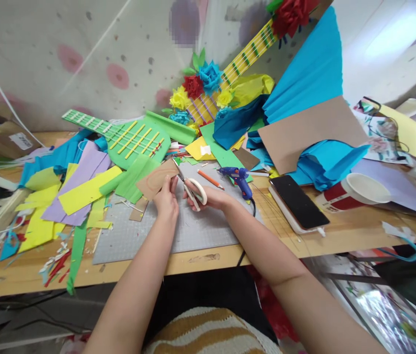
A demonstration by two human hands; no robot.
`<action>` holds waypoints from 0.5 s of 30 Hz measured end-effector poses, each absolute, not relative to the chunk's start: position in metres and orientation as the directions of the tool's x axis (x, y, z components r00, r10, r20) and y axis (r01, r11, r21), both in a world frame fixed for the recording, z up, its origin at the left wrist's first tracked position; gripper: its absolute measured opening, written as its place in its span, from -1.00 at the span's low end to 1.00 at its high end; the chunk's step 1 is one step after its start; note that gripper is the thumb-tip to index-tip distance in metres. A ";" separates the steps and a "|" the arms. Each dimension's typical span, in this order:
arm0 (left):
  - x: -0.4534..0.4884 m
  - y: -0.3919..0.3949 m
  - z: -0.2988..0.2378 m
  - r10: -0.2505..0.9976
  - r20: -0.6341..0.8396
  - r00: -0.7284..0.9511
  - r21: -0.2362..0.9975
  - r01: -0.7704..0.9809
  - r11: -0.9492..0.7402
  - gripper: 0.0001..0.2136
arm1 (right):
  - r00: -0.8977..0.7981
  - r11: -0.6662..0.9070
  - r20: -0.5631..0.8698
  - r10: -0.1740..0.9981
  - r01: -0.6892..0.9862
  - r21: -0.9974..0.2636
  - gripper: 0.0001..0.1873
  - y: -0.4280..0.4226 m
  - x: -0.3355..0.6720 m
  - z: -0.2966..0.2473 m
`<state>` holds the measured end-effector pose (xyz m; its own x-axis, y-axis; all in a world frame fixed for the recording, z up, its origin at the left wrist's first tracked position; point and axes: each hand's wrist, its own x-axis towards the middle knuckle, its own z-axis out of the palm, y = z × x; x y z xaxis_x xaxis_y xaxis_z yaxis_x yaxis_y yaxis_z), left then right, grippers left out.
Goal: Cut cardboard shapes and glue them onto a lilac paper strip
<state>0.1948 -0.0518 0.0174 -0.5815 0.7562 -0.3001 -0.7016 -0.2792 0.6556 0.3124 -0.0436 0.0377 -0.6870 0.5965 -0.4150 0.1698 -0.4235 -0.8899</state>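
Note:
My left hand is closed on a brown cardboard piece with a curved line drawn on it, held just above the grey cutting mat. My right hand grips white-handled scissors. Their blades point up and left and meet the right edge of the cardboard. Both hands hover over the middle of the mat.
An orange pencil and a blue glue gun lie behind my right hand. A phone and red paper cup sit to the right. Coloured paper strips, a green paper guitar, blue crepe paper and a cardboard sheet crowd the wooden table.

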 end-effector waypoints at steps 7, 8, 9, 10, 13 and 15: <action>0.192 -0.051 0.015 0.743 -0.344 -0.574 0.664 -0.708 -0.240 -0.88 | -0.683 -0.391 -0.394 0.615 0.169 -0.905 -0.44 -0.041 0.313 0.030; 0.191 -0.051 0.015 0.744 -0.350 -0.569 0.665 -0.711 -0.230 -0.88 | -0.678 -0.376 -0.383 0.627 0.167 -0.912 -0.45 -0.041 0.312 0.029; 0.191 -0.051 0.016 0.748 -0.353 -0.563 0.666 -0.712 -0.222 -0.87 | -0.671 -0.361 -0.375 0.639 0.168 -0.917 -0.46 -0.042 0.311 0.029; 0.190 -0.051 0.016 0.750 -0.354 -0.558 0.668 -0.712 -0.215 -0.87 | -0.664 -0.349 -0.369 0.650 0.171 -0.922 -0.47 -0.042 0.311 0.029; 0.190 -0.050 0.015 0.747 -0.365 -0.556 0.680 -0.707 -0.194 -0.87 | -0.642 -0.317 -0.355 0.680 0.181 -0.931 -0.48 -0.044 0.310 0.030; 0.190 -0.049 0.015 0.742 -0.377 -0.555 0.677 -0.712 -0.189 -0.86 | -0.632 -0.302 -0.343 0.695 0.177 -0.937 -0.49 -0.044 0.309 0.029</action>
<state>0.1896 -0.0490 0.0150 -0.5550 0.7415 -0.3771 -0.7118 -0.1886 0.6766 0.3090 -0.0442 0.0289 -0.6324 0.6945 -0.3432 0.1766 -0.3021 -0.9368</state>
